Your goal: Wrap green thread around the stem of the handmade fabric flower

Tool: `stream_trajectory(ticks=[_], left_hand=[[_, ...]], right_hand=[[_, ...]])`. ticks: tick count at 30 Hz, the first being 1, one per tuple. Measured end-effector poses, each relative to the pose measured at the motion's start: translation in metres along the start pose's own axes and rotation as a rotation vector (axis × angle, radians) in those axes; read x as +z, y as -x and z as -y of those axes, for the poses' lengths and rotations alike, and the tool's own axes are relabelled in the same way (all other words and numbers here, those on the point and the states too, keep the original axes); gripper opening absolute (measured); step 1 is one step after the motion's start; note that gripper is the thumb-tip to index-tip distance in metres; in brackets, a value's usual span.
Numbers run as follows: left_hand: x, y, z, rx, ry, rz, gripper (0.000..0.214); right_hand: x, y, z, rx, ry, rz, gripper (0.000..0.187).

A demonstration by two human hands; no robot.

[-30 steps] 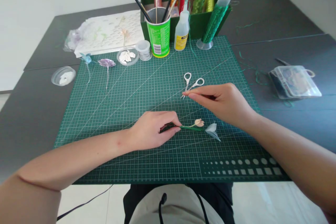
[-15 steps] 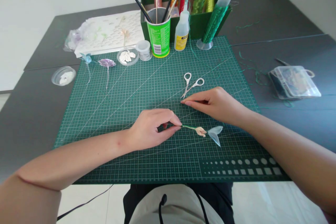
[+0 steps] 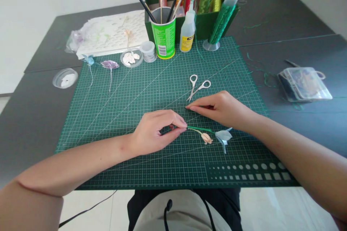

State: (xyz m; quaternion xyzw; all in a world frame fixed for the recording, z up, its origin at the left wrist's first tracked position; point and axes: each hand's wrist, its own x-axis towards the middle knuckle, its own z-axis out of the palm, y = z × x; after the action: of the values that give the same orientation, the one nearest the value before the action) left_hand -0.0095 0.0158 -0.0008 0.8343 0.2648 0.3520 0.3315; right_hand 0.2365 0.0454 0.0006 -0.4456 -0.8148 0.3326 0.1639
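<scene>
A matte dark grey table carries a green mat, flat and rectangular, ruled with a fine pale grid and diagonal lines, with rows of small circles and squares printed at its near right corner. At the mat's far edge stands a green card box packed with glittery tubes. To the box's left lies a white dimpled sheet, and a clear plastic case sits on the table right of the mat. A green cup holds dark sticks, and a white glue bottle stands just beside it. Small silvery scissors lie on the mat with their loops pointing away.

The left hand rests palm down mid-mat, thumb and forefinger clamped on one end of a thin green stem that lies low over the mat. A small peach bud and a pale translucent blue petal sit at its other end.

The right hand lies just beyond the stem, near the scissor tips, forearm angled in from the right. Its thumb and forefinger are pressed together; anything between them is too fine to tell
</scene>
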Motion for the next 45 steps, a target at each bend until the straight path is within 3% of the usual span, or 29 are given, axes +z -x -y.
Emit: stream_trajectory(ticks=[14,23,26,29,31,33,37,40,42,45], left_hand=[[0.001,0.001,0.002,-0.113,-0.049,-0.013,0.011],[0.000,-0.002,0.001,-0.102,-0.031,-0.047,0.014],[0.000,-0.003,0.000,-0.228,0.043,-0.118,0.013],[-0.001,-0.005,0.004,-0.433,0.273,-0.165,0.013],[-0.002,-0.007,0.008,-0.551,0.449,-0.181,0.016],[-0.002,-0.009,0.012,-0.623,0.580,-0.198,0.018],[-0.003,-0.011,0.013,-0.682,0.755,-0.163,0.017],[-0.004,-0.012,0.011,-0.704,0.839,-0.122,0.014],[-0.005,-0.012,0.011,-0.715,0.849,-0.116,0.015],[-0.005,-0.012,0.011,-0.710,0.831,-0.103,0.015]], right_hand=[[0.002,-0.002,-0.005,-0.023,-0.006,0.004,0.029],[0.002,-0.001,-0.002,0.031,-0.014,0.023,0.030],[-0.004,-0.002,-0.001,0.061,-0.109,0.042,0.029],[-0.012,-0.005,-0.005,0.083,-0.250,0.038,0.038],[-0.015,-0.007,-0.008,0.131,-0.333,-0.029,0.042],[-0.016,-0.010,-0.011,0.181,-0.364,-0.180,0.037],[-0.014,-0.011,-0.015,0.207,-0.242,-0.577,0.016],[-0.011,-0.008,-0.013,0.146,-0.116,-0.678,0.015],[-0.008,-0.004,-0.007,0.048,-0.067,-0.582,0.019],[-0.001,0.003,0.006,-0.111,-0.243,-0.138,0.032]])
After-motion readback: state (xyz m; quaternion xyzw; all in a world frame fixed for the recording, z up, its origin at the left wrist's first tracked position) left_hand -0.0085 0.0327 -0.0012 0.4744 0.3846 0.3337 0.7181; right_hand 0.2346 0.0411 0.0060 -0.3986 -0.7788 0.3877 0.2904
